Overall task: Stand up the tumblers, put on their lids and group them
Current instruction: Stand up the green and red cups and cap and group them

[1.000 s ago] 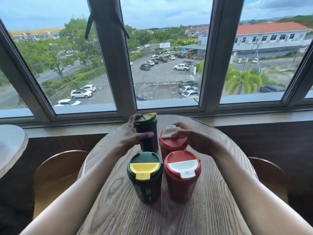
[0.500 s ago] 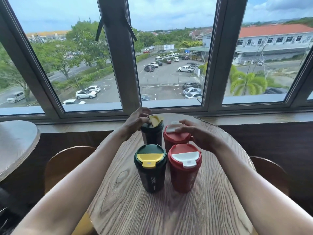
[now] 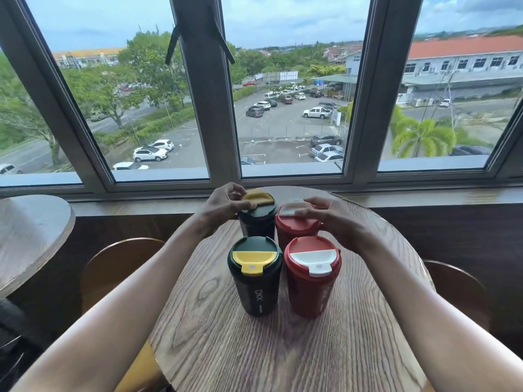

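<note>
Four tumblers stood upright, lidded, in tight square on round wooden table [image 3: 283, 349]; long axes vertical. Left hand [image 3: 223, 206] curled on far green tumbler [image 3: 257, 219], fingertips at its yellow flap [image 3: 259, 197]. Right hand [image 3: 334, 219] draped over far red tumbler [image 3: 297, 224], fingers at white flap [image 3: 291, 209]. Near green tumbler [image 3: 254, 275], near red tumbler [image 3: 312, 275] untouched, closer to body. Far bodies mostly hidden; flap seating unclear
</note>
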Available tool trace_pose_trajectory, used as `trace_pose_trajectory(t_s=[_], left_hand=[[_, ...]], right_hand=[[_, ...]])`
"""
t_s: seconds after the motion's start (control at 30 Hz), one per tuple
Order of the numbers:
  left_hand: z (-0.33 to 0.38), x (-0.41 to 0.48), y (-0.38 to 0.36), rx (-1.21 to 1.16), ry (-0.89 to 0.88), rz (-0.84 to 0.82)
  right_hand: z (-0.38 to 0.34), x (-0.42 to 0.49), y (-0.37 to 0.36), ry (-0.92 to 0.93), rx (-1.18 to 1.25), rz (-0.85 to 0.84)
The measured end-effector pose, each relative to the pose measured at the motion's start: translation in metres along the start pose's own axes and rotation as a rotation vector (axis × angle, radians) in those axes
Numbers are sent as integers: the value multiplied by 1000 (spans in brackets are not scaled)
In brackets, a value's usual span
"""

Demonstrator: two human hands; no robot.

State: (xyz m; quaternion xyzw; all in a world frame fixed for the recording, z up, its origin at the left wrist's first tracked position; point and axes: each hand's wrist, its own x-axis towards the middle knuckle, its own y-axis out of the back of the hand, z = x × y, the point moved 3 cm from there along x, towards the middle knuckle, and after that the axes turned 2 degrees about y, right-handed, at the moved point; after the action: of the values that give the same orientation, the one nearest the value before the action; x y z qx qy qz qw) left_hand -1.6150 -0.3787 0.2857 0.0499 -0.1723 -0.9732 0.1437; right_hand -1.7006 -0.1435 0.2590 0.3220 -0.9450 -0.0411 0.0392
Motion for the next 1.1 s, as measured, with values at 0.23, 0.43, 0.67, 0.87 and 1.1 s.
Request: trace_pose_trajectory(t_s=[0.23, 0.43, 0.67, 0.87, 1.1], left_hand=[[-6, -13, 3, -37, -44, -1], [-8, -22, 3, -70, -81, -73], [-9, -22, 0, -65, -36, -142], [0, -33, 6, 85, -77, -66], [17, -92, 71, 309, -202, 280]], right_hand=[[0, -9, 3, 91, -41, 12], [-3, -15, 6, 105, -28, -24], [-9, -19, 6, 57, -116, -65], [-38, -26, -3, 141, -379, 118], [-108, -18, -82, 361, -546, 84]])
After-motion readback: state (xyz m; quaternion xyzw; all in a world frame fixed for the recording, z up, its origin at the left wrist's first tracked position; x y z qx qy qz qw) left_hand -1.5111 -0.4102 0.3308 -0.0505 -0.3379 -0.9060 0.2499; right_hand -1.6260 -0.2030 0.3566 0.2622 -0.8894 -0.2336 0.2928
